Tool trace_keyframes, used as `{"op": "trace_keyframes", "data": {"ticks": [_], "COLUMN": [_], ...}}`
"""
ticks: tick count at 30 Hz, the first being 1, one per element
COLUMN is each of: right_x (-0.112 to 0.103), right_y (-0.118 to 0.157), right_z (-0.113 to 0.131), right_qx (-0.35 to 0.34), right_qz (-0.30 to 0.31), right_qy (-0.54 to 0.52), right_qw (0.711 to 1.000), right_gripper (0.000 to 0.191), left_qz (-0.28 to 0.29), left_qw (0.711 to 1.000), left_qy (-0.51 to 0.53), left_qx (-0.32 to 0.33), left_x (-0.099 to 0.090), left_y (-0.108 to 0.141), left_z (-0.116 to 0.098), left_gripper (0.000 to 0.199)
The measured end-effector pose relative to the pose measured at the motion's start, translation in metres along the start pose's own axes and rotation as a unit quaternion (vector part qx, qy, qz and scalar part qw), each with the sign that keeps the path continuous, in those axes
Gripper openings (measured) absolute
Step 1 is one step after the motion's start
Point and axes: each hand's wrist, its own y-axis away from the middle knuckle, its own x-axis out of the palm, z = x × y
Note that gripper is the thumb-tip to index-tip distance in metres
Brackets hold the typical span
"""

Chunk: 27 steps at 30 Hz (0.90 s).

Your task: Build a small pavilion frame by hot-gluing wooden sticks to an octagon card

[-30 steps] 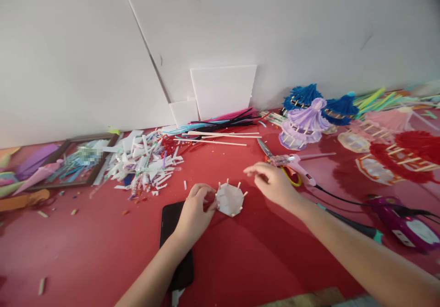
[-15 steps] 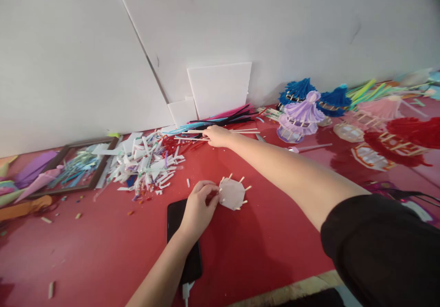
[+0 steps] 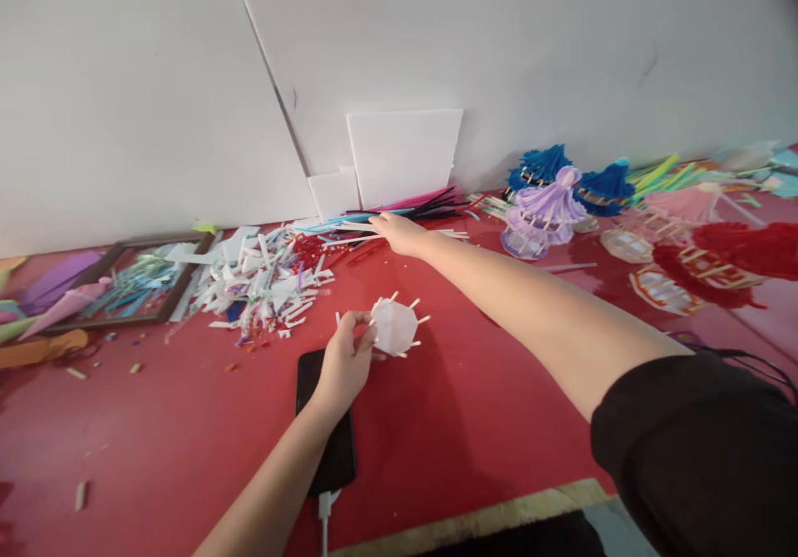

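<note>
Between its thumb and fingers, my left hand (image 3: 349,357) pinches the left edge of a white octagonal piece (image 3: 395,327) with short wooden pegs around its rim. Beneath that wrist lies a black phone (image 3: 333,457) with a white cable. My right hand (image 3: 397,233) reaches to the back of the red table (image 3: 474,407), over pale thin sticks (image 3: 349,240) beside a bundle of coloured pipe cleaners (image 3: 436,202). Its fingers are closed together at the sticks; whether they grip any is hard to make out.
White scraps (image 3: 262,278) are heaped left of centre, next to a brown frame (image 3: 180,283). Small fuzzy-roofed models in purple (image 3: 549,208), blue (image 3: 608,184) and red (image 3: 741,249) stand at the right. White boards (image 3: 405,154) lean along the back.
My left hand has shifted left and slightly up with the octagonal piece, which looks lifted and tilted. My right hand has moved slightly over the sticks. The view has shifted a little.
</note>
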Motion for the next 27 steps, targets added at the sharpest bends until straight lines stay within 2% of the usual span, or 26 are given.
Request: {"op": "trace_keyframes", "data": {"ticks": [3, 6, 10, 12, 16, 20, 24, 27], "right_x": [-0.005, -0.021, -0.049, -0.052, -0.031, -0.015, -0.027, -0.04], "right_y": [0.003, 0.016, 0.045, 0.056, 0.057, 0.045, 0.041, 0.057], "right_z": [-0.002, -0.001, -0.001, -0.002, -0.008, -0.013, -0.011, -0.005], "right_qx": [-0.007, -0.021, -0.026, -0.007, 0.027, 0.038, 0.032, 0.037], "right_qz": [-0.03, -0.06, -0.11, -0.117, -0.077, -0.055, -0.087, -0.146], "right_qy": [-0.001, -0.014, -0.039, -0.046, -0.062, -0.083, -0.11, -0.14], "right_qw": [1.0, 0.998, 0.993, 0.992, 0.995, 0.994, 0.99, 0.979], "right_gripper": [0.033, 0.027, 0.041, 0.039, 0.022, 0.027, 0.022, 0.026], "left_qz": [0.003, 0.01, 0.007, 0.012, 0.038, 0.057, 0.02, -0.019], "left_qw": [0.997, 0.987, 0.968, 0.959, 0.943, 0.936, 0.937, 0.937], "left_qy": [0.066, 0.137, 0.21, 0.24, 0.294, 0.329, 0.335, 0.337], "left_qx": [-0.036, -0.078, -0.137, -0.15, -0.148, -0.113, -0.095, -0.087], "left_x": [0.007, 0.012, 0.014, 0.015, 0.019, 0.023, 0.019, 0.016], "left_y": [0.005, 0.009, 0.009, 0.009, 0.008, 0.006, 0.0, -0.004], "left_z": [-0.007, -0.017, -0.024, -0.022, -0.014, -0.004, 0.003, 0.004], "left_gripper": [0.023, 0.022, 0.032, 0.041, 0.051, 0.054, 0.053, 0.046]}}
